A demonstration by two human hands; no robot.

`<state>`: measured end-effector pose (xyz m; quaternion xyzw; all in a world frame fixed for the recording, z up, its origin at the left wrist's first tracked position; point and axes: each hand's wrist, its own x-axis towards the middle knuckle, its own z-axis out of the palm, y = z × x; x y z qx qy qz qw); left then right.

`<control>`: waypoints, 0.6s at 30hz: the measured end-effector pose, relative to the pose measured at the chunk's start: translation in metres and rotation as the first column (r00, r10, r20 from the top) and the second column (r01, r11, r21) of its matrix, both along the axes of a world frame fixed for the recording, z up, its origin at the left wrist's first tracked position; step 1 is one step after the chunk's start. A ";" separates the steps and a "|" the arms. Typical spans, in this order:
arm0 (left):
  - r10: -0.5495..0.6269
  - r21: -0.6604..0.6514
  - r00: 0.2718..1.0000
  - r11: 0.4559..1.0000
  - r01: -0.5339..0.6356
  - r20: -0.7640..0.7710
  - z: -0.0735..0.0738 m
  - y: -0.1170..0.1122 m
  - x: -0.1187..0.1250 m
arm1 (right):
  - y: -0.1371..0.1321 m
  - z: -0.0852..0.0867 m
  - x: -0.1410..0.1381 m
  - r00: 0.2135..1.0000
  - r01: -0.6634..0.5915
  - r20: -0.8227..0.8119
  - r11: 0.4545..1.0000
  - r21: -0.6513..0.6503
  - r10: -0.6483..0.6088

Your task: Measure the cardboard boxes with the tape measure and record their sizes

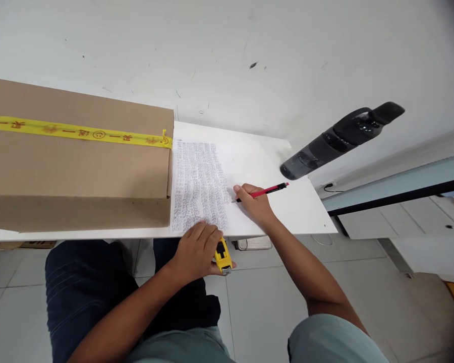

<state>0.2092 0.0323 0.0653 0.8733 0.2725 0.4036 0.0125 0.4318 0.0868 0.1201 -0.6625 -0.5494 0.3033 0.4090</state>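
My right hand [254, 204] is closed around a red and black pen [267, 191], its tip down at the right edge of a sheet of paper [200, 184] covered in dense handwriting. The paper lies on a white tabletop [255, 151]. My left hand [199, 249] is wrapped round a yellow and black tape measure [223, 256] at the table's front edge, close to the bottom of the paper. Only the tape measure's metal end tip shows; no blade is seen drawn out.
A large cardboard box [75, 171] with yellow printed tape fills the table's left side, against the paper. A dark water bottle [325, 143] stands at the back right. Behind is a white, marked wall [212, 60]. A white cabinet [401, 217] is at the right.
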 end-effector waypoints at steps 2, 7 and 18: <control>-0.001 -0.021 1.000 1.000 0.001 -0.001 -0.001 0.000 0.000 | 0.000 0.000 0.000 1.000 -0.002 0.005 1.000 -0.009 0.002; 0.008 -0.001 1.000 1.000 -0.008 0.006 0.000 0.000 0.001 | 0.000 0.002 -0.002 1.000 -0.002 0.010 1.000 -0.023 0.002; 0.014 -0.017 1.000 1.000 -0.014 0.023 0.002 -0.001 0.002 | 0.001 0.000 -0.001 1.000 -0.015 0.002 1.000 -0.023 0.015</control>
